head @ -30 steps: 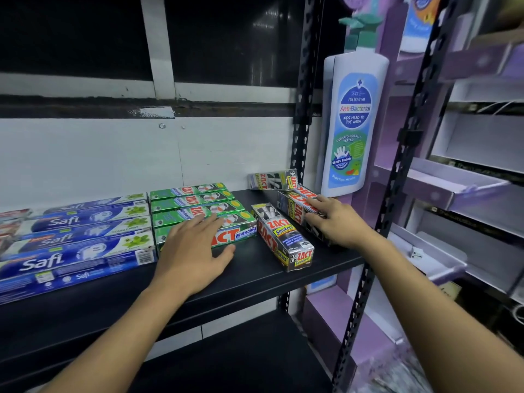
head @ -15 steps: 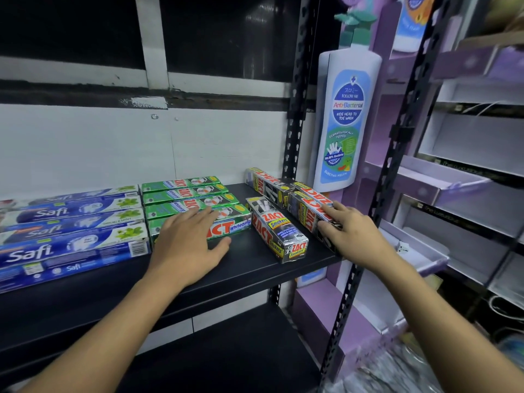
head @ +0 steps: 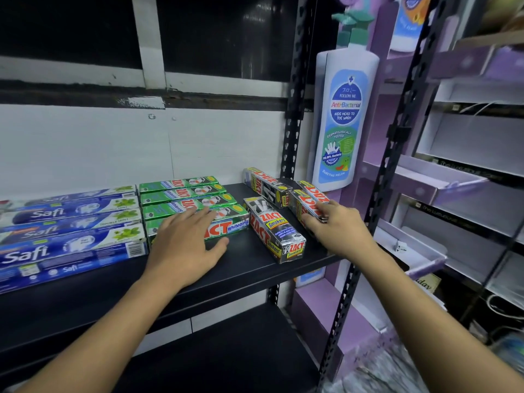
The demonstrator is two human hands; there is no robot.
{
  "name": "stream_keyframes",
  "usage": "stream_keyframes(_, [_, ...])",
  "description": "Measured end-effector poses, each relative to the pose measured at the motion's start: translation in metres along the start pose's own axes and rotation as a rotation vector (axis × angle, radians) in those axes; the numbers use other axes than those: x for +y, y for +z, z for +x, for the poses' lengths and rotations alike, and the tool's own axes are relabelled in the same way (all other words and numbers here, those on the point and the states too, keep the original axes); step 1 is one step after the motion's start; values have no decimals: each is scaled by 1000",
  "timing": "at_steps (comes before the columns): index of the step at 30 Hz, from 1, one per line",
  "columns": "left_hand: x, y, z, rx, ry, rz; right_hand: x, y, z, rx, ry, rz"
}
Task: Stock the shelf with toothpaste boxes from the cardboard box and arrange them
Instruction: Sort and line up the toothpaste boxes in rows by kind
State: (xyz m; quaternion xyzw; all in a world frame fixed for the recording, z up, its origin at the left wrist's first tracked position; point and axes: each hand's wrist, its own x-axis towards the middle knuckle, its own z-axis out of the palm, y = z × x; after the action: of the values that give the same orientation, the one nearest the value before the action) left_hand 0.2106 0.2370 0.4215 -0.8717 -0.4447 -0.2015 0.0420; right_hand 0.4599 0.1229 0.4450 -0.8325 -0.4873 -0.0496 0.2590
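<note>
Four silver-and-red Zact Smokers boxes (head: 283, 211) lay on the black shelf (head: 255, 275): the front Smokers box (head: 273, 232) angled towards the shelf edge, one more (head: 266, 186) behind it, and a pair (head: 307, 198) side by side to its right. The right hand (head: 340, 231) gripped that pair's near end, fingers curled over the top, thumb against the side. Left of the front Smokers box sat four green Zact Whitening boxes (head: 181, 194), ranked front to back; the left hand (head: 184, 242) lay flat on the nearest, fingers straight and close together, thumb spread apart. Farther left lay at least four blue Safi boxes (head: 68, 231), cut off by the frame edge. Right of the front Smokers box, past the pair, stood a slotted black post (head: 295, 109) and a body-wash bottle display (head: 343, 117).
</note>
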Motion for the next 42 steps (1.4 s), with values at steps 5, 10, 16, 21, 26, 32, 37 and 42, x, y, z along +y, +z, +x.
stream_keyframes(5, [-2,3,2,2,0,21,1,-16,21,14,45,32])
stream_keyframes(10, [-4,7,4,5,4,21,-18,-18,75,-63,-108,99])
stream_keyframes(16, [-5,9,6,20,-1,1,-41,12,137,-262,-222,-129])
stream_keyframes(21, [-4,10,7,32,-1,-15,-45,29,169,-242,-252,-212])
stream_keyframes(26, [-5,11,7,24,-2,-16,-44,17,196,-284,-273,-99])
stream_keyframes(32, [-3,7,3,21,-6,-40,-35,9,225,-509,-251,-37])
stream_keyframes(37, [-8,-5,36,108,-1,-63,-45,34,241,-525,-308,-201])
stream_keyframes(42, [-22,-15,96,-173,-80,-82,-62,58,250,-385,-356,-338])
